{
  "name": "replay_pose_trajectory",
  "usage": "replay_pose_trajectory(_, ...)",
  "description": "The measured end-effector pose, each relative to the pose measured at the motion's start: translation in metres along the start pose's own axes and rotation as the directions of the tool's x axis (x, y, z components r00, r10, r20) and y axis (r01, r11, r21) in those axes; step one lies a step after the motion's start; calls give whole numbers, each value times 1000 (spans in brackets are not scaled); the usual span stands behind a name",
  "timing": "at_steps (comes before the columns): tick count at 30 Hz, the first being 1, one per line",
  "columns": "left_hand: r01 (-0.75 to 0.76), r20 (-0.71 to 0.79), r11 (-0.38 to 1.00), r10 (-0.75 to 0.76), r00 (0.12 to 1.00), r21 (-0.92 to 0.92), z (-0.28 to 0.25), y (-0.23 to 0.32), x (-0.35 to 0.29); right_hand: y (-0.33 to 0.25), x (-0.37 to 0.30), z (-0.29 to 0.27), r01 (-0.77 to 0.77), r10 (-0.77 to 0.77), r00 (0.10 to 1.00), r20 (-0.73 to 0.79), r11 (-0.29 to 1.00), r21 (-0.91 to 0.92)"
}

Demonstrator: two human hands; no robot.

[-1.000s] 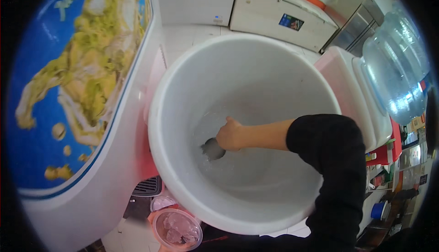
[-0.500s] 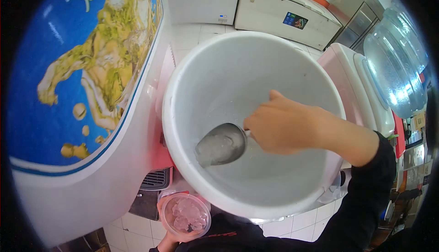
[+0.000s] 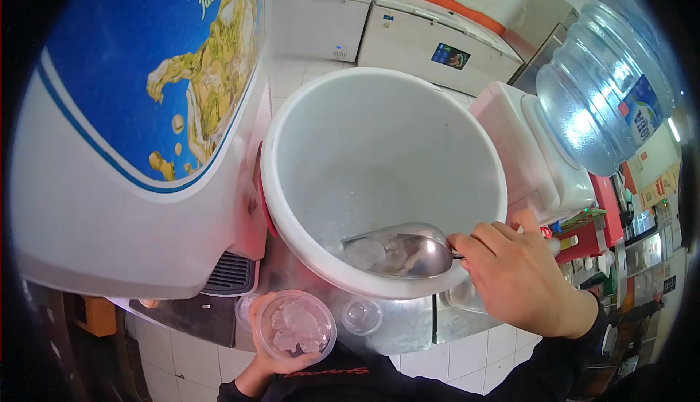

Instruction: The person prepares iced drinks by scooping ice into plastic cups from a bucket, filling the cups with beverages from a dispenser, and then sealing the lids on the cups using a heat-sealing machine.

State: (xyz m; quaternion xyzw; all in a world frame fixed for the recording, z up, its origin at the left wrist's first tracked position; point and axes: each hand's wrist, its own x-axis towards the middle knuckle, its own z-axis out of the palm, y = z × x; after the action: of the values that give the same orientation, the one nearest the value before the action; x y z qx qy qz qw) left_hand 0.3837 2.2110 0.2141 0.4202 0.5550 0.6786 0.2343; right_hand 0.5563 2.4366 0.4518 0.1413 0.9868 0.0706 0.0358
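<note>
My right hand (image 3: 521, 278) is closed around the handle of a metal ice scoop (image 3: 432, 247). Chunks of ice (image 3: 379, 255) lie in the scoop, which is held at the near rim of a big white bucket (image 3: 379, 183). Low in front of me, my left hand (image 3: 271, 354) is wrapped round a clear plastic cup (image 3: 329, 335) with ice (image 3: 297, 323) in it. The cup is upright, left of the scoop and apart from it. Part of my left hand's grip is hidden behind the cup.
A drink dispenser (image 3: 175, 234) with a blue panel stands close on the left, its drip tray (image 3: 232, 274) low down. Another clear cup (image 3: 362, 317) rests on the metal counter (image 3: 405, 329). On the right is a water dispenser (image 3: 536, 158) with a large bottle (image 3: 590, 88). Chest freezers (image 3: 430, 41) stand behind.
My right hand has lifted the scoop with ice from inside the bucket to its near rim, toward the right. My left hand still holds the cup. The view has shifted.
</note>
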Motion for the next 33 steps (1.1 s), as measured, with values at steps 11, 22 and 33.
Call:
replay_pose_trajectory(11,-70,43,995,67,997,70,3,11,-2,1,-11,12,97,-107,990,-89,990,-104)
replay_pose_trajectory(22,-146,131,957,116,985,251,14,58,34,57,16,32,-164,20,976,217,720,674)
replay_pose_trajectory(33,-100,129,992,89,988,82,39,80,35,-34,16,-73,204,-204,969,142,979,16)
